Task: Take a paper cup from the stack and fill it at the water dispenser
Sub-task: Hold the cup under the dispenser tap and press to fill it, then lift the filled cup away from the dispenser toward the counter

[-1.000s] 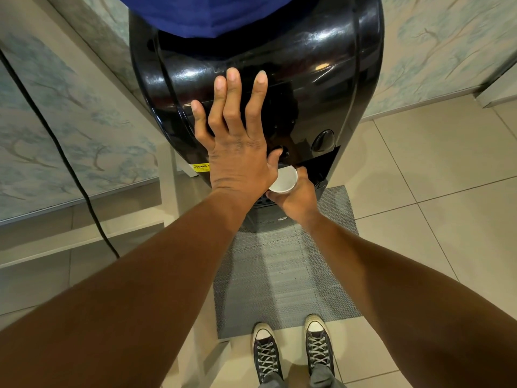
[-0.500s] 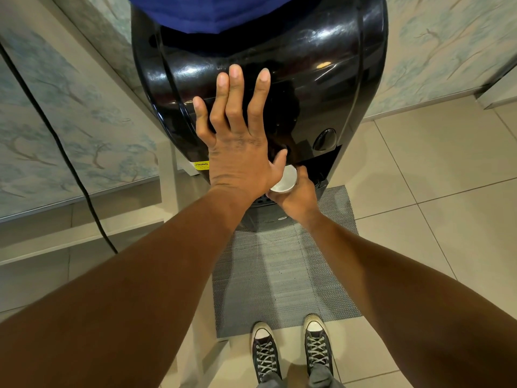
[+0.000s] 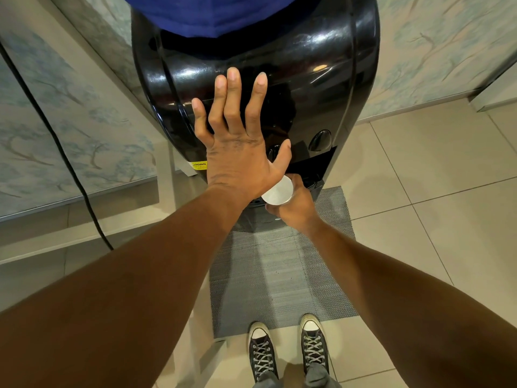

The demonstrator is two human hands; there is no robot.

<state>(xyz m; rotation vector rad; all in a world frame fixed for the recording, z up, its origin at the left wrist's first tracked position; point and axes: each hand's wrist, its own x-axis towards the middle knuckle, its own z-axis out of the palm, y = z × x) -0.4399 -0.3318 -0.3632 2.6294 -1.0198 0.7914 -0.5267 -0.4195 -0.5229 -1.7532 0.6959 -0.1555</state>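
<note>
Fingers of the left hand spread flat on the black water dispenser. The right hand grips a paper cup. A yellow sticker reads "NING".

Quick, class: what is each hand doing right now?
Left hand: open, fingers spread flat on the water dispenser.
Right hand: closed around the paper cup.
</note>
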